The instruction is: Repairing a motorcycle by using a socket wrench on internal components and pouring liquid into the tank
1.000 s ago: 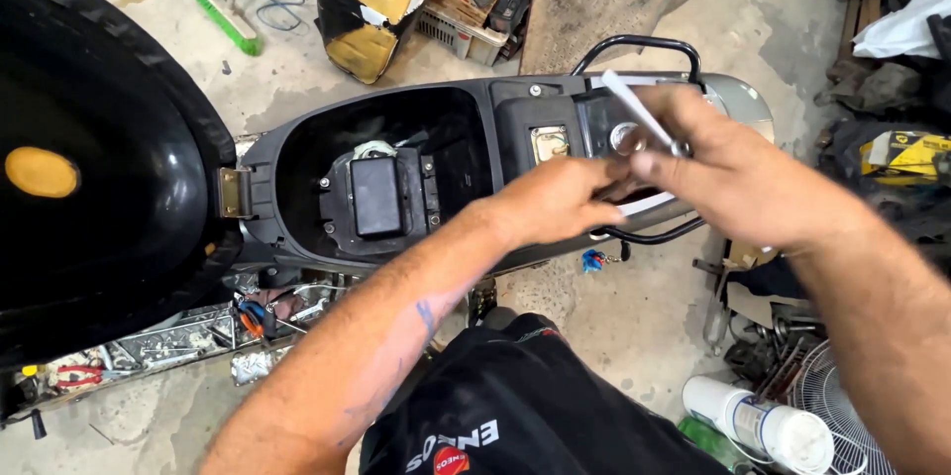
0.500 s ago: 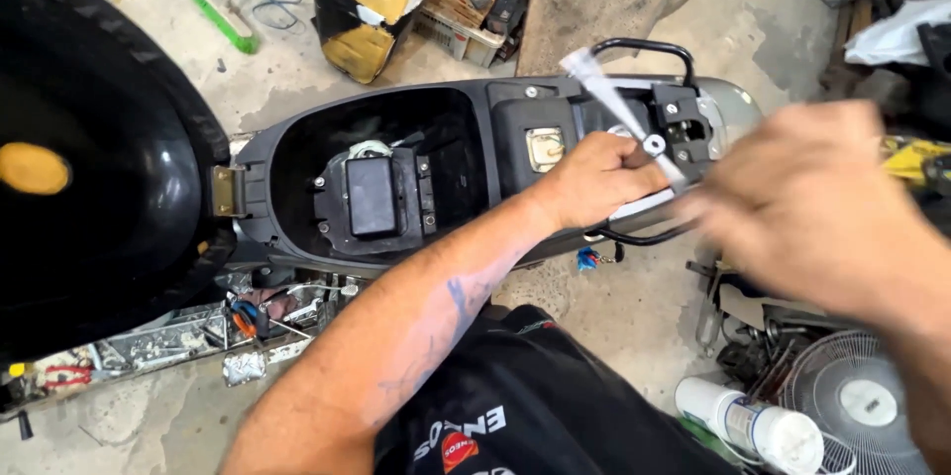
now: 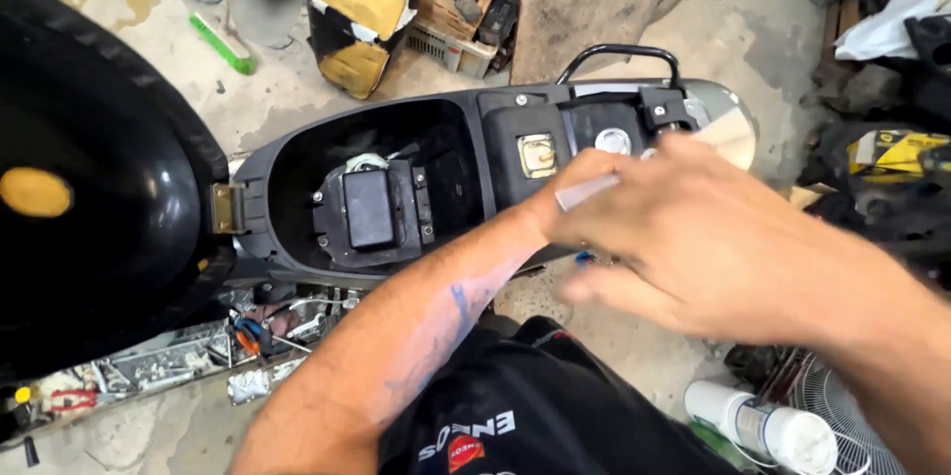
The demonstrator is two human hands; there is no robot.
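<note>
So the scooter's open black plastic underseat tub (image 3: pixel 436 138) sits mid-scene with the big glossy black seat (image 3: pixel 89 188) flipped up on the left, hinged at a brass-coloured bracket (image 3: pixel 226 209). Down in the tub there's a black rectangular battery cover (image 3: pixel 369 210) with a fair bit of free room around it, mostly toward the far and right walls of the tub.

Both hands are bunched up over the right end of the scooter. The right hand (image 3: pixel 723 237) is nearest the camera, blurry, fingers loosely curled, and it covers most of the left hand (image 3: pixel 565 200), which peeks out just past the wrist. A thin pale grey strip (image 3: pixel 586 192) pokes out between them, pointing left. It's pinched in there, but I can't tell which hand really has it or how tight either one is closed.

Just beyond the knuckles: a square brass-toned latch plate (image 3: pixel 537 154) and a round silver fuel cap (image 3: pixel 613 141), both uncovered. The black tubular grab rail (image 3: pixel 619 54) loops at the far edge.

Floor's crowded. Loose tools and metal bits (image 3: pixel 178 356) at near left, a white plastic bottle (image 3: pixel 758 425) and a wire fan guard (image 3: pixel 852 406) at near right, and a green brush (image 3: pixel 222 44) at far left
</note>
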